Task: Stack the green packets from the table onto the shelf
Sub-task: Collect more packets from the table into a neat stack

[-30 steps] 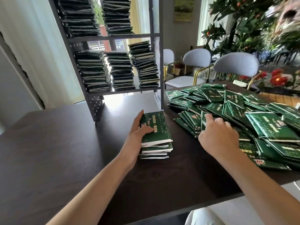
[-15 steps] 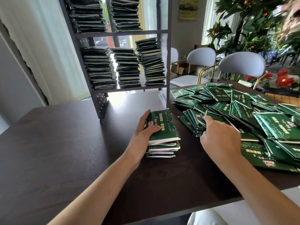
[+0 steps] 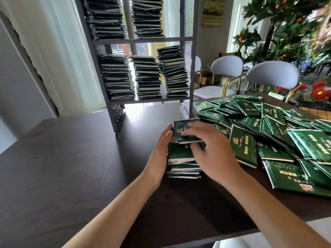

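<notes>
The right hand (image 3: 213, 154) has left the loose heap, where it lay half a second ago, and now sits over the small pile of green foil packets (image 3: 182, 158) at the middle of the dark brown wooden table (image 3: 71, 176), carrying one glossy green packet with gold lettering (image 3: 186, 131). Its fingers lie across the top of that packet and the thumb curls beneath, pinching it just above the pile; motion blur makes it hard to say whether the packet already touches the one below. The left hand (image 3: 159, 151) stands on edge against the pile's left side, fingers straight and pressed flat to it. To the right, a wide, loose heap of matching green packets (image 3: 268, 133) sprawls over the table, overlapping at all angles. Behind the pile, a grey metal shelf unit with perforated side panels (image 3: 188, 72) stands on the table; its lower tier carries three tall stacks of dark packets (image 3: 145, 77) side by side, and the tier above holds two more stacks (image 3: 125, 17). Beyond the table's far edge stand pale grey chairs with brass-coloured frames (image 3: 272, 76), with leafy plants bearing red-orange fruit and flowers (image 3: 286, 29) behind them.
</notes>
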The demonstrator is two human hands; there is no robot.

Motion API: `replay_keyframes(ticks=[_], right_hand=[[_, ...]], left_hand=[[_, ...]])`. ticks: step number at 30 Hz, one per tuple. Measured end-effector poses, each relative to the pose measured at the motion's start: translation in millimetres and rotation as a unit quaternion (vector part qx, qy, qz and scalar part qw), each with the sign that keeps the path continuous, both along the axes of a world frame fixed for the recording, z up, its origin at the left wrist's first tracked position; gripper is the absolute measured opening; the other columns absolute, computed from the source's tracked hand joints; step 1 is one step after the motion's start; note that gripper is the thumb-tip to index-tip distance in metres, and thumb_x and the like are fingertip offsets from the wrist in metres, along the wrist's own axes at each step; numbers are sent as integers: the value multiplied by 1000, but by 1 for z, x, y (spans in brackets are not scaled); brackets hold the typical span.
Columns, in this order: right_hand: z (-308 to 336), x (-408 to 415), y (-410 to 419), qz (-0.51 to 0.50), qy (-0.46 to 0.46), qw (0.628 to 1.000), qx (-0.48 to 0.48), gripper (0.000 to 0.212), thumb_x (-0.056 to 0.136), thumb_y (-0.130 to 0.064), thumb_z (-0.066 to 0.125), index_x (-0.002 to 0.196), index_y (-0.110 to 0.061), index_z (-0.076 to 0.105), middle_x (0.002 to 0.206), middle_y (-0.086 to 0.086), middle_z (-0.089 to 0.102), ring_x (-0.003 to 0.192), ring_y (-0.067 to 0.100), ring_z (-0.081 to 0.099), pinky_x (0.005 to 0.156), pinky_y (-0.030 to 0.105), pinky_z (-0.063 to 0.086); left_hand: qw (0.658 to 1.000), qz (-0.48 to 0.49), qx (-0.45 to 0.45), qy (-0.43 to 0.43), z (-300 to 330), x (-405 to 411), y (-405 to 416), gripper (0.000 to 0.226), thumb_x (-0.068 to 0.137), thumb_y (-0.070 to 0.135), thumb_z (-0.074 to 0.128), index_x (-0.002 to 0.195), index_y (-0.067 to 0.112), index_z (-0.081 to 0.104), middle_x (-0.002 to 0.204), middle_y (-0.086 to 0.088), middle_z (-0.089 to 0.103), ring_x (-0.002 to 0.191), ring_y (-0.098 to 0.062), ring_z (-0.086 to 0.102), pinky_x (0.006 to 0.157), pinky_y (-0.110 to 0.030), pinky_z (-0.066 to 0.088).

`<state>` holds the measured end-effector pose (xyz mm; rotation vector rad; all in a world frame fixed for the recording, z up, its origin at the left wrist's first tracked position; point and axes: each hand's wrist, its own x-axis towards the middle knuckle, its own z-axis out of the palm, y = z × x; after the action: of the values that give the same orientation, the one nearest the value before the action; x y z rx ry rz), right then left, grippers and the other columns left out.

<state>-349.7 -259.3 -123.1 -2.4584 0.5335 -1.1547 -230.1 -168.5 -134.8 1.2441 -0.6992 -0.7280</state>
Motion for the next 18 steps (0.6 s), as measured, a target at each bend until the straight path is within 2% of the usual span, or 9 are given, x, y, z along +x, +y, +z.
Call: replay_keyframes(ticks=[2, 5, 7, 9, 11, 13, 15, 18], right_hand=[[1, -1, 2, 14, 11, 999, 27, 36, 87, -2, 64, 110, -27, 75, 122, -15, 64, 124, 7, 53, 108, 22, 31], [6, -5, 6, 52, 19, 996, 75, 41, 87, -3, 62, 114, -32, 72, 126, -22, 60, 125, -5, 49, 111, 18, 32], [12, -10, 7, 75, 12, 988, 134, 46, 88, -3, 61, 121, -35, 67, 136, -22, 55, 125, -5, 49, 110, 16, 33], [16, -17, 4, 61, -3, 980, 187, 50, 90, -3, 59, 128, -36, 62, 140, -21, 50, 121, 5, 54, 108, 24, 39], [16, -25, -6, -8, 6, 982, 187, 50, 90, -3, 58, 131, -32, 59, 137, -19, 49, 129, 14, 49, 112, 37, 38], [13, -32, -19, -115, 101, 977, 147, 56, 88, -4, 58, 139, -28, 52, 146, -7, 45, 142, 21, 33, 117, 44, 31], [9, -38, -27, -202, 233, 944, 119, 68, 86, -10, 59, 149, -27, 38, 158, 7, 30, 149, 29, 18, 119, 50, 26], [6, -43, -31, -237, 348, 900, 114, 83, 86, -18, 61, 156, -30, 19, 162, 17, 15, 151, 38, 9, 118, 56, 24]], left_hand=[[1000, -3, -11, 11, 2, -2, 1, 33, 108, 34, 41, 125, 24, 67, 122, 1, 73, 115, -11, 67, 103, -31, 49], [999, -7, 8, -37, 1, -1, 3, 25, 105, 29, 48, 123, 38, 63, 121, 10, 72, 116, -7, 65, 98, -26, 48], [999, -1, 14, -47, -1, 0, 4, 32, 104, 18, 48, 125, 40, 58, 120, 5, 72, 114, -12, 67, 95, -26, 50], [999, 4, 11, -35, -1, -1, 4, 44, 103, 11, 48, 136, 39, 50, 119, 1, 72, 111, -15, 69, 97, -28, 53], [1000, 7, 13, -20, 1, -3, 4, 52, 100, 11, 51, 143, 40, 48, 128, 1, 68, 117, -18, 66, 107, -35, 50], [1000, 10, 17, -13, 2, -4, 3, 54, 87, 26, 60, 137, 45, 57, 139, 0, 61, 125, -21, 62, 113, -43, 43], [1000, 7, 21, -7, 3, -4, 2, 56, 77, 33, 60, 131, 46, 63, 142, -3, 58, 127, -22, 60, 115, -45, 41], [1000, 9, 20, -2, 2, -2, 2, 45, 95, 18, 50, 136, 34, 61, 142, -5, 58, 126, -23, 60, 114, -44, 43]])
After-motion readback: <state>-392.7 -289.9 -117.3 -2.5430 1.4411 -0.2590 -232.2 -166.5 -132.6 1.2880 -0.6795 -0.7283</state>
